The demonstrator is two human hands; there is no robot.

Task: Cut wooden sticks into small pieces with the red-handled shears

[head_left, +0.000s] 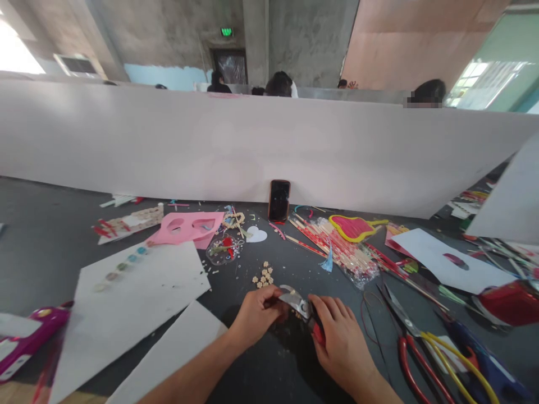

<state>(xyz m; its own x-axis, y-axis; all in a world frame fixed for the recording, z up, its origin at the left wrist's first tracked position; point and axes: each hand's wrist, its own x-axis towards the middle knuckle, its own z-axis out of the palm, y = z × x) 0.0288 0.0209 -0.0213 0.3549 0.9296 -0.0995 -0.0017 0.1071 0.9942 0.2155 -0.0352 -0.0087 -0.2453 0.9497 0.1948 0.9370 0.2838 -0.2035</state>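
One dark tabletop [236, 275], which was strewn with craft scraps. One long white partition [236, 146], which stood across its far side. Two white sheets [138, 314], which lay at the left; one pink sheet [185, 227], with two cut openings, lay beyond them. Long-bladed scissors [407, 324], which rested to the right of the working hands, handles toward the near edge.

One right hand [339, 331], whose fingers were wrapped around the red grip of a hand tool. One left hand [257, 315], whose thumb and forefinger were drawn together at the tool's tip; whether they pinched a small piece could not be told.

One red-handled cutter [298, 303], which lay between the hands. Its long axis slanted from the left fingertips, at its metal tip, down to the right palm. The right hand enclosed the handle; the left was nearer the tip. Whether the blades stood parted could not be told.

One phone [279, 200], which was propped against the partition. One white paper heart [256, 234]. Several flower-shaped pieces [265, 278], pale, which lay heaped just beyond the left knuckles.
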